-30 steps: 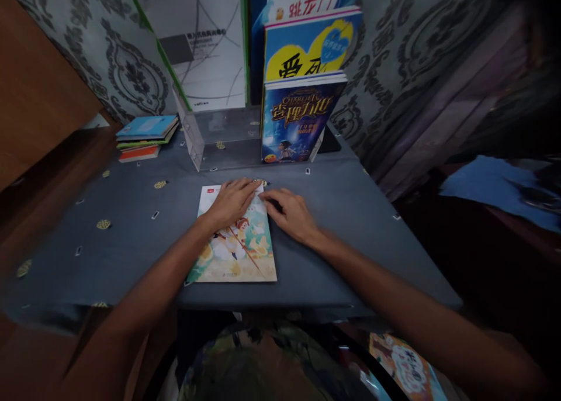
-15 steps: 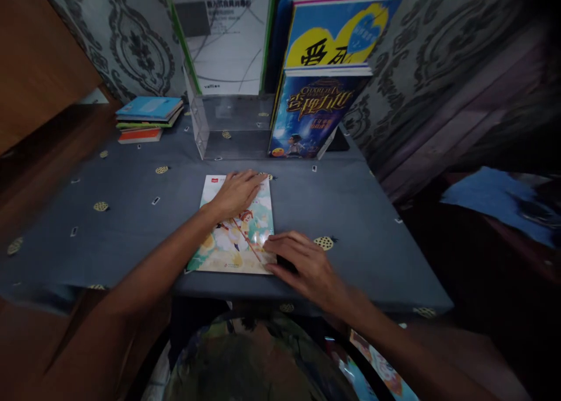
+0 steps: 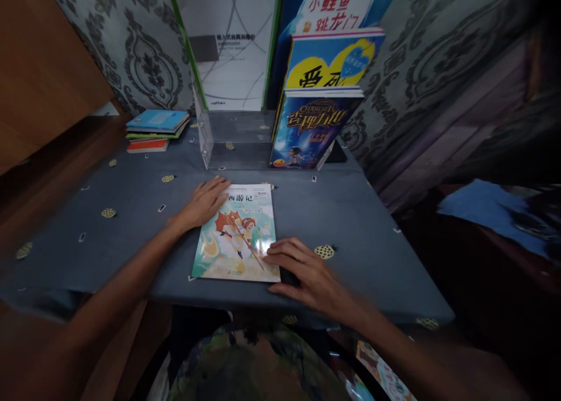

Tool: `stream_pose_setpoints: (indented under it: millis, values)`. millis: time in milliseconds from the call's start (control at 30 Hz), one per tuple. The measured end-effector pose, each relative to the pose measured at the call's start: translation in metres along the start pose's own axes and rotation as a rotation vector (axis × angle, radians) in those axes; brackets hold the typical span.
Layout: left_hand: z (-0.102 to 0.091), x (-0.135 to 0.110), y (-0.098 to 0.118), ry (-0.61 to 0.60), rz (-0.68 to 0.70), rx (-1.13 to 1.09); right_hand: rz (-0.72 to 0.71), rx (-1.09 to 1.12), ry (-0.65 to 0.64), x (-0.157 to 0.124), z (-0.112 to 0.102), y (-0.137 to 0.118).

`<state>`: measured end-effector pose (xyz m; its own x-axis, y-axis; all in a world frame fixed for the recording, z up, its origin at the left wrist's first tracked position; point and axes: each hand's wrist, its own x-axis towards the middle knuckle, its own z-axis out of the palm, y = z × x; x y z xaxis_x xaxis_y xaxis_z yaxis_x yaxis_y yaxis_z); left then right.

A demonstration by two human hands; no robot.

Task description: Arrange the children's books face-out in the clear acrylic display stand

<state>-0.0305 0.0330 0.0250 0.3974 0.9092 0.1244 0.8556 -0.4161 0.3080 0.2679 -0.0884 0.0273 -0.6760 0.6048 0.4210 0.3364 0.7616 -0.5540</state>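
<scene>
A closed paperback book (image 3: pixel 236 237) lies flat near the front edge of the table, its cover showing a cartoon figure with a long staff and dark Chinese characters at the top. My left hand (image 3: pixel 204 204) is at the book's upper left corner, fingers stretched out, the fingertips over the cover's edge. At the lower right side of the book, my right hand (image 3: pixel 302 270) rests with its fingers extended, fingertips on the cover and the thumb apart below. Neither hand is closed around anything.
Behind the book stands a clear acrylic rack (image 3: pixel 239 155) holding a white, green-edged folder (image 3: pixel 236 56) and upright books, a dark blue one (image 3: pixel 309 129) in front. At the back left is a small stack of books (image 3: pixel 158 123). A patterned grey cloth (image 3: pixel 355 214) covers the table.
My left hand has slid left across the cover to the book's upper left corner, uncovering the title. The right hand stays at the lower right edge. The camera view has tilted up slightly.
</scene>
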Motion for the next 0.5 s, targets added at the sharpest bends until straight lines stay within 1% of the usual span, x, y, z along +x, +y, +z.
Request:
stream_pose_setpoints:
  millis: [100, 167, 233, 367, 433, 500]
  values:
    - [0.004, -0.009, -0.009, 0.094, -0.082, -0.019, 0.019, 0.019, -0.029, 0.005, -0.004, 0.0]
    - [0.006, -0.011, -0.008, 0.143, -0.112, -0.009, 0.069, -0.017, -0.039, 0.011, -0.005, 0.002]
    - [0.006, -0.012, -0.002, 0.18, -0.123, 0.011, 0.125, -0.099, -0.032, 0.02, -0.003, 0.009]
    - [-0.001, -0.014, 0.01, 0.22, -0.137, 0.074, 0.222, -0.237, -0.007, 0.048, 0.009, 0.037]
    - [-0.005, -0.015, 0.011, 0.232, -0.135, 0.083, 0.26, -0.248, 0.009, 0.065, 0.015, 0.054]
    - [-0.007, -0.015, 0.009, 0.251, -0.129, 0.029, 0.277, -0.236, 0.04, 0.08, 0.021, 0.067]
